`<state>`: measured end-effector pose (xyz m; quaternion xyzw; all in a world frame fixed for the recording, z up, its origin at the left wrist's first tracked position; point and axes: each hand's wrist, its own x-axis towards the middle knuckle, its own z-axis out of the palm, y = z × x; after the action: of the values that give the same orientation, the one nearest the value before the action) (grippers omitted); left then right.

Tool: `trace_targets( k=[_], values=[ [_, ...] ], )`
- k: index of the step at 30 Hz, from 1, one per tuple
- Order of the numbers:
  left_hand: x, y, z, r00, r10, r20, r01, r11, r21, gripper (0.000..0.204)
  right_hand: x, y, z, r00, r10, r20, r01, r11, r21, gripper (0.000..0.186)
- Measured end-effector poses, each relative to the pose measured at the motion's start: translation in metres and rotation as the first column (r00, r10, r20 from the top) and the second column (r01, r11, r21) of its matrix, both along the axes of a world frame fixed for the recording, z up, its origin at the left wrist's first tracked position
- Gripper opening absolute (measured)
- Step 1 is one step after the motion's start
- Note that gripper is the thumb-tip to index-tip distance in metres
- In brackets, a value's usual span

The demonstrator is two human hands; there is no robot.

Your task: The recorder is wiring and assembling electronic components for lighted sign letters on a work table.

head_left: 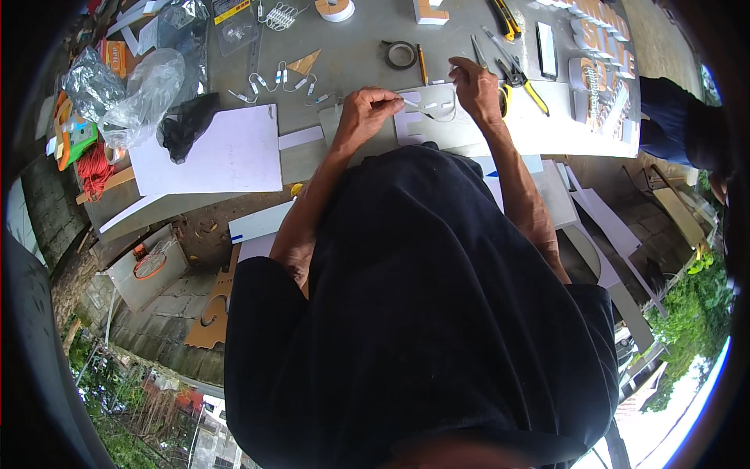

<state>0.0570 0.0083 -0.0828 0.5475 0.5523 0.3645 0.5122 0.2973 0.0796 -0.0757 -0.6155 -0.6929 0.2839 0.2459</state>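
My left hand [366, 117] is closed in a pinch, with a small white LED module [408, 103] at its fingertips. Thin wire [444, 119] loops from there toward my right hand [478, 92], whose fingers are bent in; whatever they hold is too small to make out. Below the fingertips lies a white cut-out letter [408, 129] on a grey board [461, 134]. The rest of the LED module string [283, 74] trails across the table left of my left hand. A roll of dark tape [401, 55] and an orange pencil [423, 64] lie beyond, between my hands.
Scissors [479, 51], yellow-handled pliers [525, 87], a yellow utility knife [508, 19] and a phone [546, 51] lie right. Finished letters [598, 78] stack at far right. Left are a white sheet [226, 152], plastic bags [148, 90] and red cord [95, 168]. Another person [680, 121] stands right.
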Motion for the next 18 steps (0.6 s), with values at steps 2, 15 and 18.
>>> trace_targets(
  k=[2,15,18],
  values=[
    [0.000,-0.001,-0.006,0.998,0.051,0.033,-0.049,0.997,-0.060,0.018,0.000,0.005,-0.002,0.970,-0.031,0.240,-0.065,0.922,0.381,0.025],
    [0.019,0.001,-0.012,0.924,0.129,-0.361,-0.188,0.973,-0.134,0.028,-0.033,-0.060,-0.008,0.979,0.113,-0.171,-0.143,0.973,-0.179,0.029],
    [0.023,0.000,-0.013,0.925,0.145,-0.352,-0.193,0.976,-0.105,0.026,-0.034,-0.061,-0.016,0.973,0.025,-0.228,-0.082,0.967,-0.243,0.029]
  ],
)
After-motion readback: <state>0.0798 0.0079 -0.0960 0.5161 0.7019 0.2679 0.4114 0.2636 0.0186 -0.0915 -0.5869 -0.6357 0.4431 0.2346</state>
